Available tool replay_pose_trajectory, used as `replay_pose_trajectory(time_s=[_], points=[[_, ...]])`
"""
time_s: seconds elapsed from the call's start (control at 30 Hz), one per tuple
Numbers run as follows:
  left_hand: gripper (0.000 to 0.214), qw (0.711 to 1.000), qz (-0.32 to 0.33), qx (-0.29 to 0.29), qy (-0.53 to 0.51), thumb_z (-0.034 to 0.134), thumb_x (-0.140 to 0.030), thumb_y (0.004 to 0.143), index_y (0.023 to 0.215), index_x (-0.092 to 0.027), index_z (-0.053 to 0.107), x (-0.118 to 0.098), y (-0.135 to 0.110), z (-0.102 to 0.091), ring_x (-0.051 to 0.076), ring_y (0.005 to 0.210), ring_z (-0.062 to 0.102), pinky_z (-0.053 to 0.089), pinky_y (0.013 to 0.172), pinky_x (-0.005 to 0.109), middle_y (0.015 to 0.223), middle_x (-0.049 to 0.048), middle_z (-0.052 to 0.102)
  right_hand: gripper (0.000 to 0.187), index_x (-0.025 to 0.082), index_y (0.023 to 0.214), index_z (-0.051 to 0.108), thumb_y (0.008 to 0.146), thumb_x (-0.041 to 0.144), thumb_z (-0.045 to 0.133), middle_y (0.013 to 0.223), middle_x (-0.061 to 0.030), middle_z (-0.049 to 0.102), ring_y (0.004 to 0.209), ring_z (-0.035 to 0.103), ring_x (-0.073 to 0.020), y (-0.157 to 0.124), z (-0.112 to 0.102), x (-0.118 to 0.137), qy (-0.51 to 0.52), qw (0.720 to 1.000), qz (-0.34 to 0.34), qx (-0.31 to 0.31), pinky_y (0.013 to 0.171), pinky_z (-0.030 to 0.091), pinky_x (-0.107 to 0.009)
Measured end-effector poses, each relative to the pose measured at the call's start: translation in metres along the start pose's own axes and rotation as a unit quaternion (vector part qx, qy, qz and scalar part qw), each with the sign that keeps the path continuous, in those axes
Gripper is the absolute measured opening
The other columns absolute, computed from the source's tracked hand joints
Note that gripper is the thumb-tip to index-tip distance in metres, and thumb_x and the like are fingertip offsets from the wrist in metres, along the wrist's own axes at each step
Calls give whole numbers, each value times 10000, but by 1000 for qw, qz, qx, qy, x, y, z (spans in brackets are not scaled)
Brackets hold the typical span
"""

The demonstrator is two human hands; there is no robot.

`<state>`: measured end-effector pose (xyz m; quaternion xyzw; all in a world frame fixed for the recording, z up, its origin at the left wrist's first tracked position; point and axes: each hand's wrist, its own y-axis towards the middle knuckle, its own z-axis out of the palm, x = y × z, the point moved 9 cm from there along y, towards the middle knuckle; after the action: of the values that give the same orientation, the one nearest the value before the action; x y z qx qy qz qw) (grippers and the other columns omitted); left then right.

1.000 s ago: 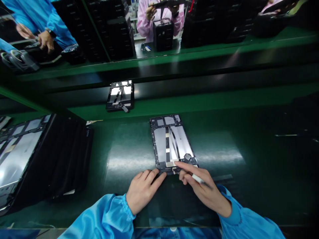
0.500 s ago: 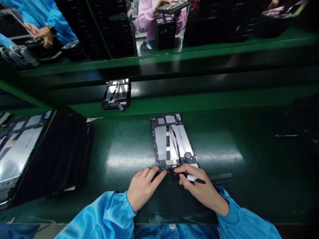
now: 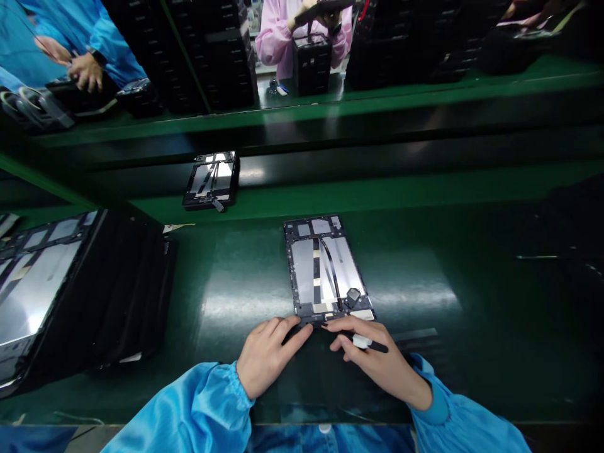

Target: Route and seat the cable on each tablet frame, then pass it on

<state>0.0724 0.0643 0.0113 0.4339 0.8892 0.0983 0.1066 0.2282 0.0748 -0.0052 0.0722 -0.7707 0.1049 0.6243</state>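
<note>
An opened tablet (image 3: 304,267) lies on the green bench in front of me, its inside facing up, with flat cables running lengthwise. My left hand (image 3: 265,355) steadies its near left corner, thumb and fingers pressed at the edge. In my right hand (image 3: 370,352) is a pair of black tweezers (image 3: 377,346) with a white band, pinched low over the near edge of the tablet. The tweezers' tips are hidden by my fingers. Near that hand, a small dark square part (image 3: 352,297) sits on the tablet's lower right.
A stack of opened tablets (image 3: 127,302) stands at left. Beyond the bench, another small stack of tablets (image 3: 212,179) rests on a dark strip. Tall black stacks (image 3: 217,56) line the far shelf (image 3: 302,107), behind which people in blue and pink sleeves work. Dark objects (image 3: 566,233) lie at far right.
My right hand and the tweezers have shifted slightly left along the tablet's near edge. The small stack on the strip has moved left. Across the shelf, the pink-sleeved person has tilted the held device.
</note>
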Motion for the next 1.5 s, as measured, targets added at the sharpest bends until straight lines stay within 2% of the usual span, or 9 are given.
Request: replay_pose_trajectory(time_s=[0.17,0.3,0.53,0.77,0.9,1.0,1.17,1.27,1.5], points=[[356,1000,-7,1,-8,302,-144,1029,1304,-186,525,0,3,0,192,887,581,518,712,330,1149,98,604,187,201,1010,695,936,311,564,846,-56,727,664,690,-159,0,3,-5,5,1000,21,-4,587,578,-253],[358,1000,-7,-3,-9,296,-136,1028,1287,-192,536,0,4,-1,190,884,580,515,714,327,1141,91,606,211,192,988,697,932,341,558,724,-38,712,583,669,-146,-1,-6,-13,14,998,50,-17,519,568,-229],[357,1000,1,-15,-9,334,-117,1019,1300,-201,538,0,0,-3,180,891,582,509,726,315,1167,89,603,230,192,983,687,929,370,553,683,-31,724,504,645,-130,-5,-20,-26,8,996,76,-46,495,566,-233],[319,999,-2,-37,-18,354,-151,1027,1231,-213,592,6,1,-10,170,883,588,497,717,302,1159,74,619,207,185,967,663,883,369,623,715,-31,720,541,653,-132,-3,-10,-17,42,995,79,-34,533,579,-245],[301,998,-6,-54,-43,393,-156,1018,1246,-194,587,-7,-3,-15,178,967,584,480,757,300,1170,84,630,279,185,961,621,865,446,641,694,-7,690,474,625,-113,-5,-9,-20,100,988,112,-27,487,559,-240],[284,997,20,-24,-64,457,-195,1003,1256,-193,585,-31,-7,-10,194,993,572,448,741,306,1186,80,639,339,191,956,587,883,521,594,655,23,645,415,605,-102,-8,-11,-22,117,986,121,-21,447,533,-236],[283,995,73,38,-59,505,-212,987,1253,-254,592,-46,-12,0,204,1027,554,420,769,320,1285,64,603,325,177,886,605,879,503,611,631,14,621,493,627,-129,-8,-2,-22,64,990,121,32,467,536,-239],[286,994,74,35,-74,510,-228,987,1259,-273,589,-40,-13,-3,204,1033,556,419,781,320,1289,58,600,237,187,850,606,882,420,632,683,-6,644,610,666,-166,-2,3,-17,2,993,106,56,522,547,-253],[274,994,60,20,-87,540,-255,972,1237,-280,605,-36,-13,-3,207,1037,554,427,794,320,1255,56,615,187,198,777,625,901,338,612,723,-7,645,601,613,-169,10,5,3,-156,985,21,65,548,453,-272]])
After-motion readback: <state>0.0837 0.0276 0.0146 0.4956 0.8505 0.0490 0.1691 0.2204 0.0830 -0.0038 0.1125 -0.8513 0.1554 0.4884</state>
